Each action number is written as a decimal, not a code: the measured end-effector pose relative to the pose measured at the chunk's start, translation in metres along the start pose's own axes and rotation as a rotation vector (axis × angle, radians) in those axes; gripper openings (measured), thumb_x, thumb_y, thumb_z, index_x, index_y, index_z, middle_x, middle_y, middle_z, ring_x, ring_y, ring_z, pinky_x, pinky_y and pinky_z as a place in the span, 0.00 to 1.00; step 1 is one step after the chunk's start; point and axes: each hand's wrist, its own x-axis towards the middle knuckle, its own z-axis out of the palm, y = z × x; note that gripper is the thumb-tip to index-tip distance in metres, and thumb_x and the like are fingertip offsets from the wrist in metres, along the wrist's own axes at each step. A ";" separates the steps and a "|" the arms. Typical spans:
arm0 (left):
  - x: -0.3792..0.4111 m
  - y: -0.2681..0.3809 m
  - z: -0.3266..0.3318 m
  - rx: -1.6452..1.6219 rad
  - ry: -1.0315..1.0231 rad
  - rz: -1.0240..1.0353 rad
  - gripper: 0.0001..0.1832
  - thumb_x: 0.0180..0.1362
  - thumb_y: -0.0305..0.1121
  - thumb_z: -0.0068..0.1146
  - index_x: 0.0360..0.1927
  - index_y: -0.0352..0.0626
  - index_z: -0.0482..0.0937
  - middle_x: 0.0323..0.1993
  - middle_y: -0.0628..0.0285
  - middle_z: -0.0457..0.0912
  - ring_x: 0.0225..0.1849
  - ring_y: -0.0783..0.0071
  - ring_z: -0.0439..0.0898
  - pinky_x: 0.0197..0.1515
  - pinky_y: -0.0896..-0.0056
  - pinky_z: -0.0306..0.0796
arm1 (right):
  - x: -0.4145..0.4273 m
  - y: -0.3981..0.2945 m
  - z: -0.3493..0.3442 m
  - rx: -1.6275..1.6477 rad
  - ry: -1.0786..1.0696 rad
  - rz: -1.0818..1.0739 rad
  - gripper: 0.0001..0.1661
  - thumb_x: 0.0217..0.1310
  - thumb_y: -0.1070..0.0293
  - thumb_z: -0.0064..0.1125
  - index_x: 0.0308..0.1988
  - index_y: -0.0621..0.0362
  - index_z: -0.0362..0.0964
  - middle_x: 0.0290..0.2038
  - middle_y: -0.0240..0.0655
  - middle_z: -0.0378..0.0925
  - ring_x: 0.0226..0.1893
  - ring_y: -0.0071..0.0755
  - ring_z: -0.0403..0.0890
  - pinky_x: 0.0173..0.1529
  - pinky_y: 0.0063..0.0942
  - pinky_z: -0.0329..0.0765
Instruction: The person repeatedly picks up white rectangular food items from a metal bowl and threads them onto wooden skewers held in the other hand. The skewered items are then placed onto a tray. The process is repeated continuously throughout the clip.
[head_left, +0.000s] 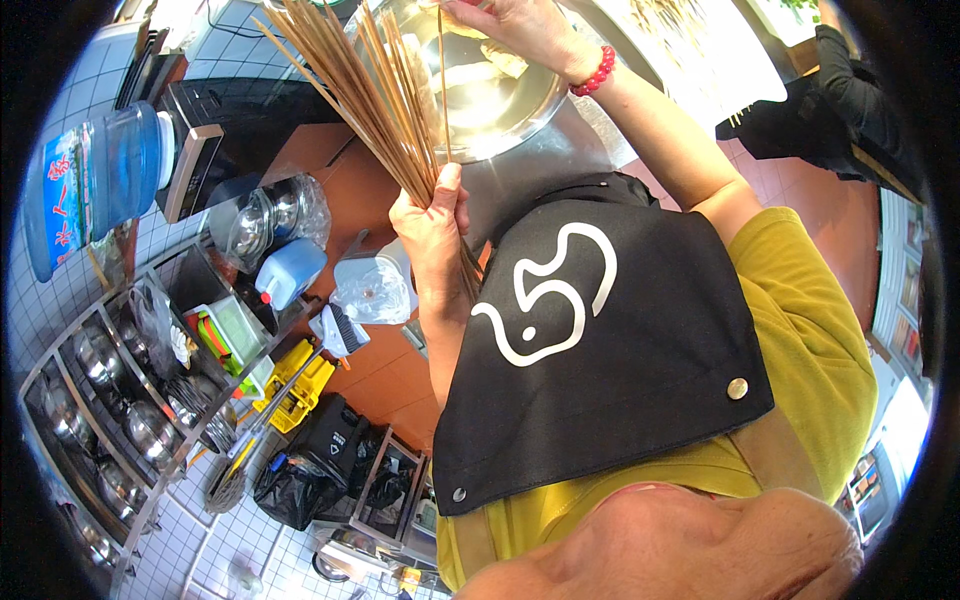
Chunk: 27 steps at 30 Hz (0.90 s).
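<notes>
My left hand (431, 225) is closed around a thick bundle of thin brown wooden sticks (375, 112), which fan out above it. One stick (443, 90) stands apart from the bundle, its lower end at my left thumb. At the top edge, my right hand (499, 19), with a red bead bracelet (596, 71) on the wrist, has its fingertips near that stick's upper end. The picture's edge and glare partly hide those fingers, and what they hold is unclear. Below them is a shiny metal basin (525, 139) with pale yellowish pieces (504, 58) in it.
A white board (739, 64) bearing thin sticks lies at upper right, near a person in dark clothes (847, 97). To the left are a large blue water bottle (112, 180), a black appliance (225, 127), a blue jug (291, 271) and a metal rack (161, 300) with steel bowls.
</notes>
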 end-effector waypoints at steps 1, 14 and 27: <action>0.000 0.000 0.001 -0.002 0.006 0.009 0.08 0.52 0.33 0.60 0.25 0.41 0.75 0.15 0.68 0.71 0.11 0.84 0.65 0.12 0.83 0.55 | 0.000 -0.003 -0.001 -0.042 -0.024 -0.013 0.08 0.52 0.72 0.56 0.36 0.58 0.75 0.29 0.39 0.76 0.30 0.39 0.78 0.36 0.29 0.74; 0.013 -0.005 0.001 -0.034 -0.028 0.050 0.08 0.53 0.32 0.58 0.24 0.40 0.74 0.14 0.68 0.70 0.11 0.84 0.64 0.13 0.83 0.54 | -0.032 -0.002 0.018 -0.165 -0.158 -0.085 0.10 0.54 0.70 0.55 0.40 0.51 0.73 0.28 0.33 0.72 0.28 0.36 0.76 0.33 0.26 0.74; 0.000 0.007 -0.006 0.031 -0.037 0.073 0.08 0.53 0.32 0.58 0.25 0.38 0.75 0.13 0.68 0.70 0.11 0.85 0.64 0.13 0.83 0.55 | -0.053 -0.008 0.035 1.563 -0.105 1.257 0.28 0.66 0.48 0.37 0.44 0.62 0.70 0.37 0.39 0.78 0.36 0.30 0.80 0.39 0.25 0.79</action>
